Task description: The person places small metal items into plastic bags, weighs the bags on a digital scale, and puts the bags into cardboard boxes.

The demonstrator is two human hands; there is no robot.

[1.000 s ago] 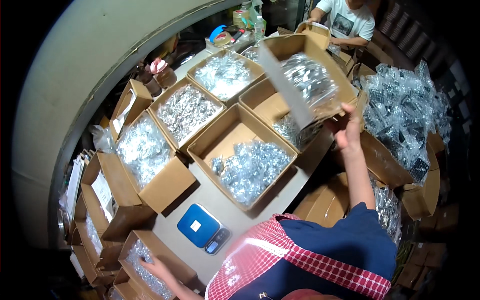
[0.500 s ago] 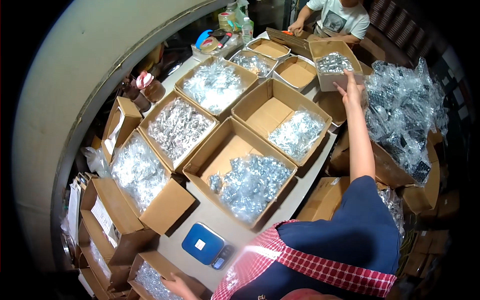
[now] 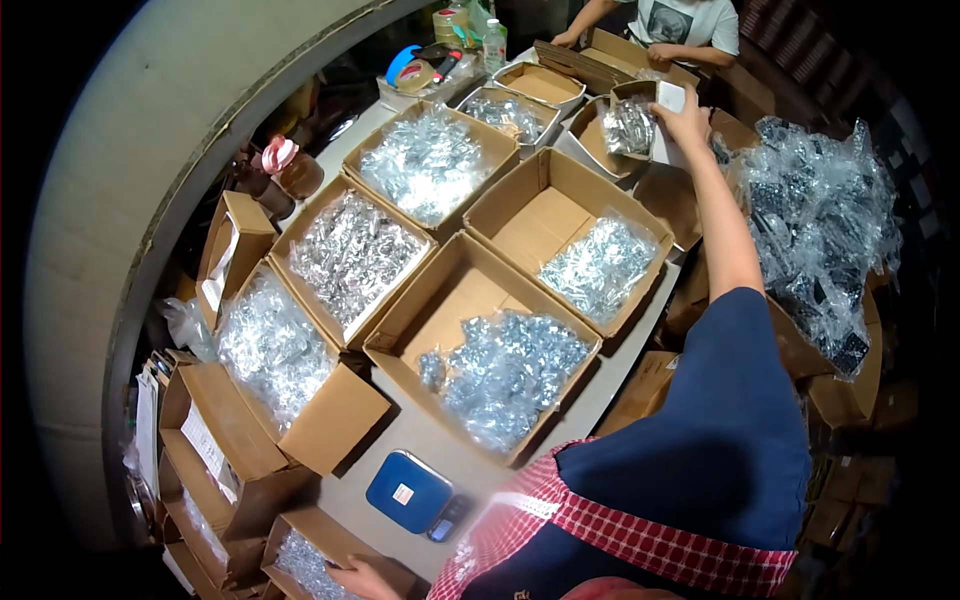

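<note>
At the far right of the table, my right hand (image 3: 686, 124) is closed around a small white-and-brown cardboard box (image 3: 668, 146). The box is tipped to the left over a low open carton (image 3: 592, 137), and small metal parts in clear plastic (image 3: 628, 127) sit at its mouth. At the lower left, my left hand (image 3: 362, 580) reaches into a carton (image 3: 318, 525) of small clear-bagged parts (image 3: 300, 562). Its fingers look stretched out, partly hidden at the lower edge, with nothing visibly held.
Large cartons of bagged metal parts (image 3: 505, 375) cover the middle of the table. A blue scale (image 3: 408, 492) lies near me. Heaped bubble-wrapped black pieces (image 3: 820, 230) stand at right. Across the table, another person's arms (image 3: 690, 55) rest by flat cardboard. Tape rolls (image 3: 412, 75) lie at the back.
My right hand has moved the small box left and away from me, tipping it from upright onto its side. The other person's hands have shifted. My left hand has barely moved.
</note>
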